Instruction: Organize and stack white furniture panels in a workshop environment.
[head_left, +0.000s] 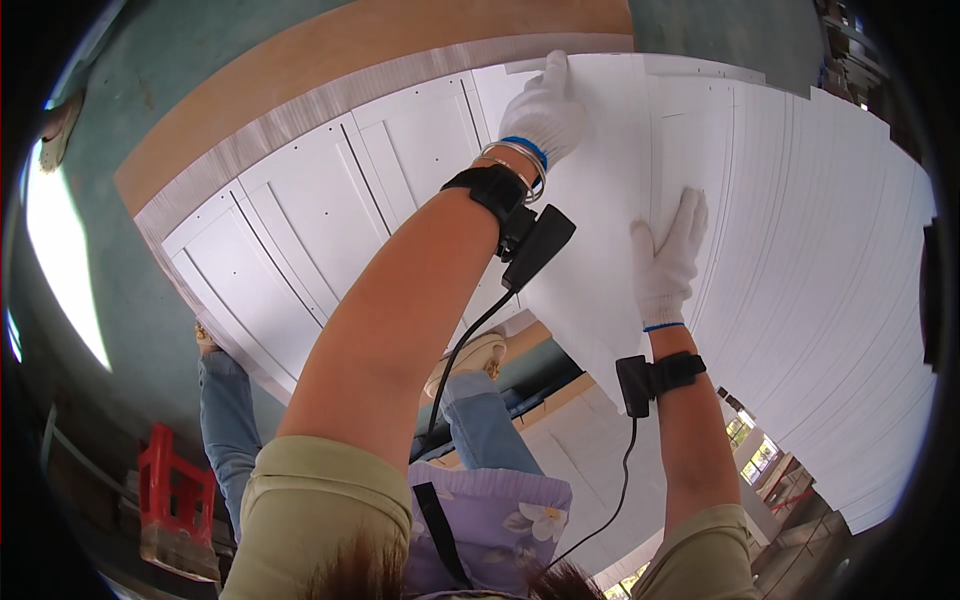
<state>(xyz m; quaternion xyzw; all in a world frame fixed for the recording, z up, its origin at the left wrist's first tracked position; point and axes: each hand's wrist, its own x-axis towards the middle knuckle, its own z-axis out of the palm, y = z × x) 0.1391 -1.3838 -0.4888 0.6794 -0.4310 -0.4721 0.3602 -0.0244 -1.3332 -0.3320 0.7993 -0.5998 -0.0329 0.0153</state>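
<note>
A plain white panel (590,240) spans the middle, between a layer of grooved white panels (330,210) on the left and a tall stack of white sheets (820,250) on the right. My left hand (546,108), in a white knitted glove, reaches to the panel's far edge. One finger is stretched out to that edge; the other fingers look bent and are partly hidden. My right hand (672,260), gloved too, rests open against the white surface near the stack, thumb apart from the fingers. Black strapped devices with cables sit on both wrists.
Under the grooved panels lies a brown board (390,55). Another person's jeans and shoe (478,362) appear below the panels, near a dark gap. A red plastic stool (178,490) stands at lower left on green flooring (100,130). Wooden pieces are at lower right.
</note>
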